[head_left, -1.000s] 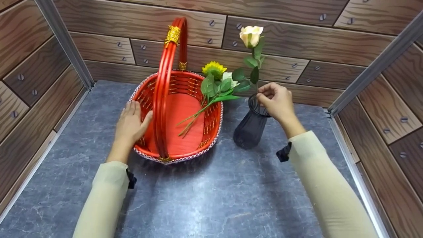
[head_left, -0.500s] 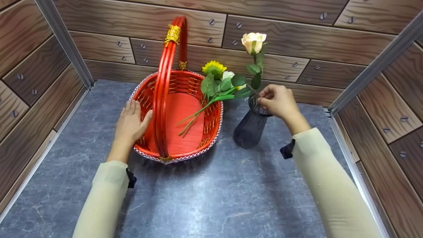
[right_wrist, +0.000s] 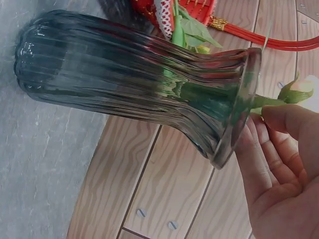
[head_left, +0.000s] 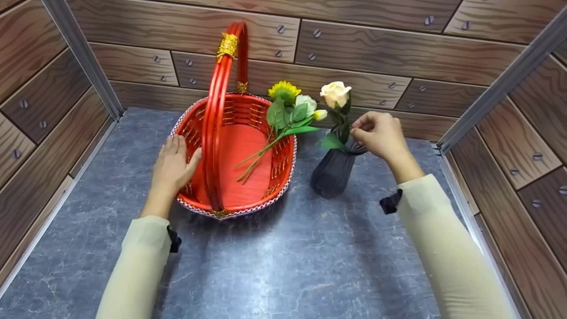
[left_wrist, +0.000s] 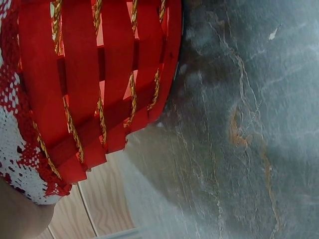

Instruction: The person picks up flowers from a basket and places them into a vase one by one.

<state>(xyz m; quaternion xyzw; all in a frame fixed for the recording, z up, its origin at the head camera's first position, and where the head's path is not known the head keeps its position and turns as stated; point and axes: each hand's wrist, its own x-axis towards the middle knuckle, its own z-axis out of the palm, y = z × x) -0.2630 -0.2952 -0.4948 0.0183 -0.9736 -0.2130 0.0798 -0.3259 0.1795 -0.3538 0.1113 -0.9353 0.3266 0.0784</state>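
A cream rose (head_left: 335, 95) stands with its stem and some leaves down in a dark, ribbed glass vase (head_left: 333, 175). My right hand (head_left: 380, 135) pinches the rose between thumb and fingers just above the vase's mouth. The right wrist view shows green leaves through the glass neck, and the thumb (right_wrist: 286, 117) against the rose just past the rim. My left hand (head_left: 172, 166) rests with straight fingers on the left rim of a red woven basket (head_left: 248, 208). In the left wrist view the basket's slatted side (left_wrist: 82, 64) fills the upper left.
A yellow flower (head_left: 284, 92), a pale white-green flower (head_left: 305, 105) and a small yellow bud (head_left: 320, 115) lean over the basket's right rim, stems inside. The tall red handle (head_left: 214, 119) arches over the basket. Wood-patterned walls (head_left: 398, 53) enclose the grey marbled surface (head_left: 261, 266).
The rose has come down into the vase, its bloom now much lower and its leaves at the mouth. My right hand has shifted slightly right. The left hand stays on the basket.
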